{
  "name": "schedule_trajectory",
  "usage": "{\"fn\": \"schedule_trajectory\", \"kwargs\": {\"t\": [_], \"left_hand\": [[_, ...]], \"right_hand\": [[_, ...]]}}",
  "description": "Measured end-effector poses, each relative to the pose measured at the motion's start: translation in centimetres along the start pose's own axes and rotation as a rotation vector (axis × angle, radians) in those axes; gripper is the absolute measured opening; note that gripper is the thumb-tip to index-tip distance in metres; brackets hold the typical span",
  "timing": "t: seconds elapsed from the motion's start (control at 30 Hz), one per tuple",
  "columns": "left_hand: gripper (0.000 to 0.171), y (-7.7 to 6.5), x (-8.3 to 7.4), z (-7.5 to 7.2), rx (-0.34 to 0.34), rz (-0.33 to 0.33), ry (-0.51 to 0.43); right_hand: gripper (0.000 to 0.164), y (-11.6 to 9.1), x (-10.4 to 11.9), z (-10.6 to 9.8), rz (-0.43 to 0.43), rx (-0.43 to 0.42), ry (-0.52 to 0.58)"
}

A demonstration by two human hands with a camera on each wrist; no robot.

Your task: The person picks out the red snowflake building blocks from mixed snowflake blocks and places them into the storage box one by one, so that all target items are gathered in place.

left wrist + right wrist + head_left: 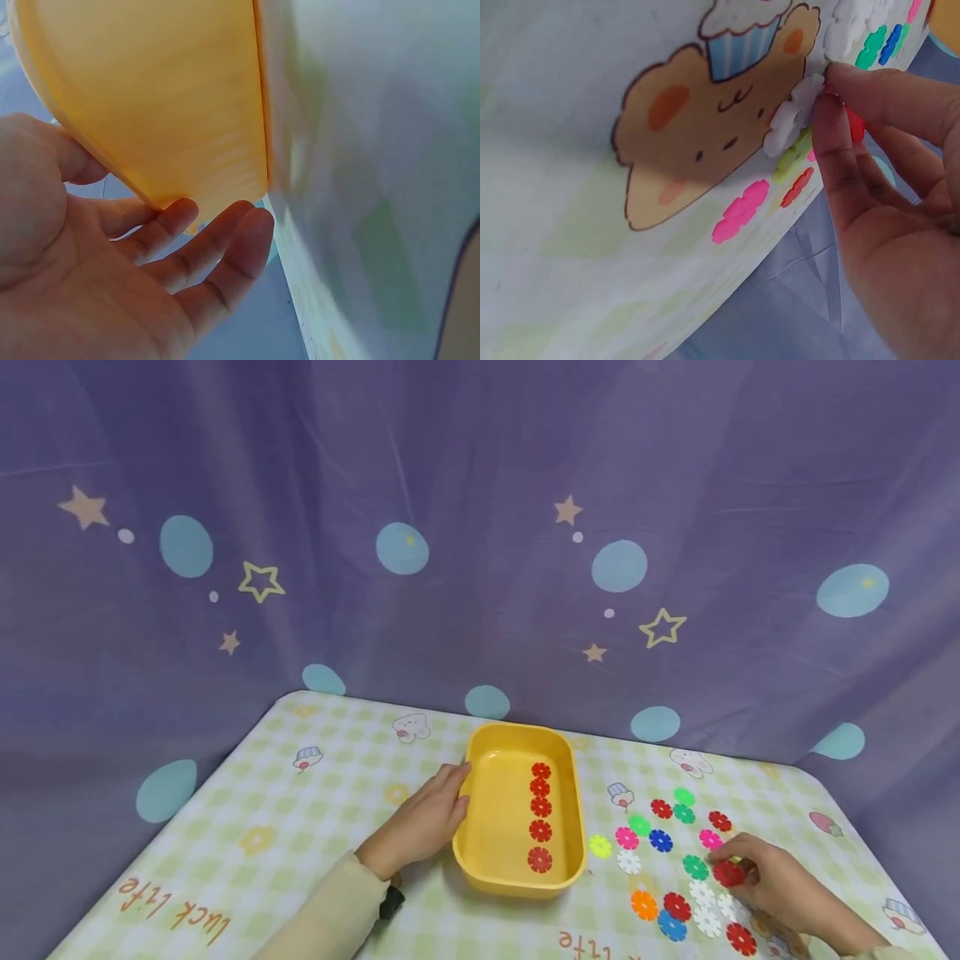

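Observation:
A yellow plastic tray (517,885) stands on the table with several red snowflake discs (540,831) lined up along its right side. My left hand (420,818) holds the tray's left rim. In the left wrist view, the thumb is at the rim and the other fingers (225,259) curve along the outer wall. My right hand (780,881) pinches a red snowflake disc (728,872) between thumb and fingertips, over the loose discs. The right wrist view shows only part of that red disc (856,126), the fingers covering the rest.
Right of the tray lie loose snowflake discs: a blue one (661,841), an orange one (643,905), a yellow one (600,847), several white ones (705,920) and more red, green and pink. A checked cloth (315,810) covers the table; a purple curtain (480,460) hangs behind.

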State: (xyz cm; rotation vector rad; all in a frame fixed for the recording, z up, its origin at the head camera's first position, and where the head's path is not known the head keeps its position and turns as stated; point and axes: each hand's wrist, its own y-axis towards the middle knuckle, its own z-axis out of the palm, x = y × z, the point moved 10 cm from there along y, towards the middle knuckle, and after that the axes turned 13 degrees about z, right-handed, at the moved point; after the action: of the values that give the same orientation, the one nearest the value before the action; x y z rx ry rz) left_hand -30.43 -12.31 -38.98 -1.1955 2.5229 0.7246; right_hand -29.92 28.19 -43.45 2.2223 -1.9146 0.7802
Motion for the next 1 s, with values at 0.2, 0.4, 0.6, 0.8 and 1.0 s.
{"fn": "schedule_trajectory", "kwargs": {"t": [0.2, 0.4, 0.6, 0.8, 1.0], "left_hand": [[0.050, 0.0, 0.0, 0.3, 0.041, -0.026, -0.030], [0.051, -0.2, 0.3, 0.3, 0.062, -0.044, -0.042], [0.052, -0.3, 0.4, 0.1, 0.049, -0.049, -0.053], [0.052, -0.1, 0.3, 0.3, 0.053, -0.043, -0.051], [0.051, 0.2, 0.1, 0.2, 0.038, -0.031, -0.039]], "right_hand": [[0.036, -0.3, 0.4, -0.1, -0.063, -0.037, -0.059], [0.034, 0.0, 1.8, -1.6, -0.077, -0.111, -0.017], [0.039, 0.4, 10.0, -3.3, -0.257, -0.239, 0.023], [0.036, 1.0, 20.8, -0.1, -0.525, -0.152, 0.044], [0.023, 3.1, 27.2, 6.1, -0.643, 0.068, -0.081]]}}
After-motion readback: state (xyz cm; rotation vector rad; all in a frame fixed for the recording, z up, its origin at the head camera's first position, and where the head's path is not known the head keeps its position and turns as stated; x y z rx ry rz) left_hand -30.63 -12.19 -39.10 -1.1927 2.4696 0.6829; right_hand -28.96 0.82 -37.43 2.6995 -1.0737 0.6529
